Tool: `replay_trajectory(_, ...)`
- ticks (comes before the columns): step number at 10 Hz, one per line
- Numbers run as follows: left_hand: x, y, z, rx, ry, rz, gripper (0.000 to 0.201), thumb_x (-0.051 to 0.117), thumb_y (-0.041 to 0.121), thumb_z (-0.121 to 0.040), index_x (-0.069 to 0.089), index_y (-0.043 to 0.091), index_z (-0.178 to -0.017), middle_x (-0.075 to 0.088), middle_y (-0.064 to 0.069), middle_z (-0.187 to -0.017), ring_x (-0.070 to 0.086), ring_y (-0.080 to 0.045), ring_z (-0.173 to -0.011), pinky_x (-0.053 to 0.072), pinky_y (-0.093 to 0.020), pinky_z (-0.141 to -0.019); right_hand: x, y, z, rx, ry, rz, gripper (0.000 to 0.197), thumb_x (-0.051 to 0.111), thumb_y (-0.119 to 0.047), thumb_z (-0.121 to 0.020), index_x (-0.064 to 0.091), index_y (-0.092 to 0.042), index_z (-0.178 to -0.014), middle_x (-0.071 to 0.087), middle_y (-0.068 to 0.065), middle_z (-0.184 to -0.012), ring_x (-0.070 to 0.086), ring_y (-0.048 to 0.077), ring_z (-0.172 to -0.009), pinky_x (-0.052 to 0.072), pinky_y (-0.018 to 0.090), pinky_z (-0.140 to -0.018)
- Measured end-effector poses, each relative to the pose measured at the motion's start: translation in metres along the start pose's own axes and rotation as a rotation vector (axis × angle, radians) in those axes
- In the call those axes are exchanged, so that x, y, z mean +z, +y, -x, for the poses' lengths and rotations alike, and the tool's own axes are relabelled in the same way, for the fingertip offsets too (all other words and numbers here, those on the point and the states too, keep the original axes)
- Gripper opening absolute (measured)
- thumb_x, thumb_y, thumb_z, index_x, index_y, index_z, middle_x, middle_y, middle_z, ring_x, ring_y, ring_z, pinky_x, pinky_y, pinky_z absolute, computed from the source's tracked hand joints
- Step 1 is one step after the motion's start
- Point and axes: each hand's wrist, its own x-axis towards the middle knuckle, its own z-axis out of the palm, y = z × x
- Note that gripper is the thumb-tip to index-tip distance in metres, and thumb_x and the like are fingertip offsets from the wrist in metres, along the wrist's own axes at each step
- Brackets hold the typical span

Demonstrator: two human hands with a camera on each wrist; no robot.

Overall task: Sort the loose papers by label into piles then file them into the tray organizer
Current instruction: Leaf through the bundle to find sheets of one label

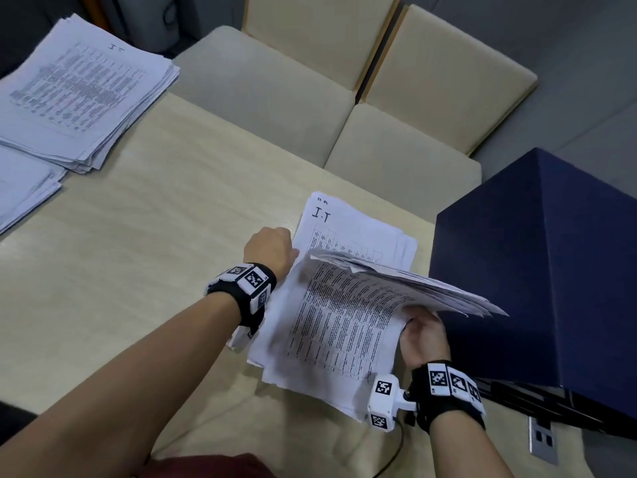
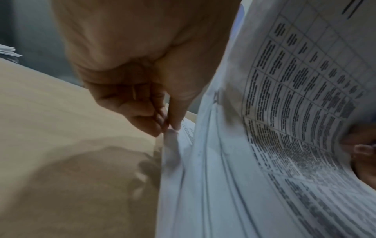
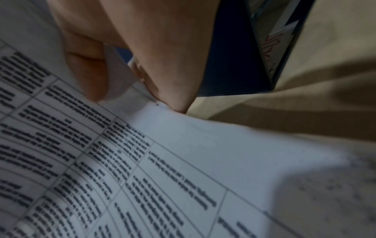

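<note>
A stack of loose printed papers (image 1: 331, 326) lies on the wooden table (image 1: 138, 270) by its far edge. My right hand (image 1: 413, 319) grips a thick bundle of its upper sheets (image 1: 431, 288) and holds them bent upward; in the right wrist view the thumb and a finger (image 3: 173, 90) pinch the bundle's edge (image 3: 183, 136). Underneath, a sheet marked "I.T" (image 1: 344, 222) is uncovered. My left hand (image 1: 293, 251) sits at the stack's left edge, its curled fingers (image 2: 154, 122) pinching a paper edge (image 2: 171, 145). The dark blue tray organizer (image 1: 537, 270) stands just right of the stack.
A sorted pile marked "I.T" (image 1: 79, 98) lies at the table's far left, with a second pile (image 1: 24, 191) in front of it. Beige chairs (image 1: 275, 98) stand beyond the table. A power socket (image 1: 543, 439) and a cable (image 1: 396, 450) are near my right wrist.
</note>
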Motion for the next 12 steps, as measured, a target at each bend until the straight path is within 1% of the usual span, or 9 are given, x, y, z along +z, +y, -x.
replay_trajectory(1, -0.005, 0.001, 0.000, -0.018, -0.044, -0.011, 0.037, 0.065, 0.046, -0.087, 0.062, 0.009, -0.095, 0.063, -0.010, -0.093, 0.059, -0.033, -0.084, 0.049, -0.035, -0.069, 0.000, 0.005, -0.004, -0.063, 0.001, 0.040, 0.054, 0.044, 0.015, -0.085, 0.072, -0.017, -0.052, 0.070, -0.007, -0.063, 0.065, 0.014, -0.073, 0.045, 0.030, -0.094)
replay_trajectory(2, -0.005, 0.005, 0.001, -0.001, -0.072, 0.003, 0.021, 0.063, 0.028, -0.089, 0.061, 0.007, -0.088, 0.065, -0.013, -0.094, 0.053, -0.031, -0.076, 0.044, -0.033, -0.065, -0.001, 0.007, -0.006, -0.050, 0.014, 0.157, 0.051, 0.047, 0.005, -0.095, 0.071, -0.023, -0.061, 0.067, -0.019, -0.056, 0.063, -0.004, -0.062, 0.049, 0.017, -0.076)
replay_trajectory(3, -0.005, 0.007, 0.001, 0.061, -0.076, -0.084, 0.021, 0.055, 0.022, -0.095, 0.060, 0.004, -0.085, 0.068, -0.017, -0.096, 0.058, -0.033, -0.077, 0.046, -0.034, -0.065, -0.001, 0.012, -0.004, -0.071, -0.025, 0.200, 0.031, 0.062, -0.035, -0.089, 0.073, -0.050, -0.064, 0.061, -0.043, -0.066, 0.055, -0.005, -0.080, 0.044, 0.024, -0.101)
replay_trajectory(4, -0.017, 0.011, 0.006, 0.113, -0.066, -0.258, 0.031, 0.045, 0.028, -0.101, 0.066, 0.006, -0.104, 0.068, -0.015, -0.101, 0.066, -0.035, -0.091, 0.048, -0.035, -0.072, -0.021, 0.015, -0.015, 0.052, -0.061, -0.056, 0.048, 0.085, -0.078, -0.007, 0.065, -0.058, -0.046, 0.061, -0.035, -0.055, 0.056, -0.005, -0.077, 0.046, 0.015, -0.091)
replay_trajectory(5, -0.036, 0.015, 0.013, 0.176, -0.006, -0.337, 0.035, 0.040, 0.035, -0.104, 0.063, 0.013, -0.091, 0.062, -0.010, -0.085, 0.060, -0.030, -0.077, 0.041, -0.030, -0.066, -0.006, -0.006, 0.020, 0.003, -0.173, -0.049, 0.032, 0.097, -0.058, -0.036, 0.069, -0.042, -0.041, 0.064, -0.024, -0.050, 0.064, -0.002, -0.061, 0.051, 0.009, -0.060)
replay_trajectory(6, -0.040, 0.012, 0.016, 0.383, -0.024, -0.045, 0.020, 0.052, 0.015, -0.096, 0.070, 0.010, -0.088, 0.069, -0.010, -0.081, 0.062, -0.030, -0.076, 0.041, -0.031, -0.064, 0.014, -0.010, 0.021, -0.013, -0.133, -0.144, 0.042, 0.049, -0.011, -0.103, 0.079, -0.020, -0.074, 0.076, -0.010, -0.071, 0.071, 0.011, -0.071, 0.056, 0.015, -0.060)
replay_trajectory(8, -0.031, 0.014, 0.027, 0.284, -0.407, 0.779, 0.043, 0.047, -0.021, -0.080, 0.078, 0.005, -0.094, 0.077, -0.009, -0.093, 0.068, -0.013, -0.085, 0.052, -0.024, -0.080, 0.004, 0.002, -0.002, 0.005, 0.005, -0.199, 0.050, 0.042, 0.012, -0.094, 0.069, -0.018, -0.065, 0.067, -0.005, -0.059, 0.059, 0.016, -0.070, 0.053, 0.016, -0.054)
replay_trajectory(10, -0.008, 0.006, 0.009, -0.107, -0.004, 0.210, 0.026, 0.068, 0.032, -0.086, 0.065, 0.009, -0.097, 0.067, -0.008, -0.093, 0.063, -0.030, -0.088, 0.051, -0.035, -0.075, -0.006, 0.004, -0.009, -0.022, 0.082, -0.113, 0.056, 0.040, 0.013, -0.095, 0.069, -0.017, -0.057, 0.067, -0.011, -0.055, 0.063, 0.003, -0.059, 0.045, 0.009, -0.050)
replay_trajectory(12, -0.003, 0.010, 0.009, 0.055, -0.028, -0.221, 0.019, 0.050, 0.019, -0.097, 0.065, 0.008, -0.099, 0.064, -0.010, -0.090, 0.058, -0.031, -0.077, 0.040, -0.032, -0.064, -0.002, 0.003, -0.004, -0.044, 0.099, -0.175, 0.038, 0.045, 0.014, -0.089, 0.066, -0.013, -0.073, 0.071, 0.003, -0.071, 0.070, 0.023, -0.084, 0.055, 0.027, -0.090)
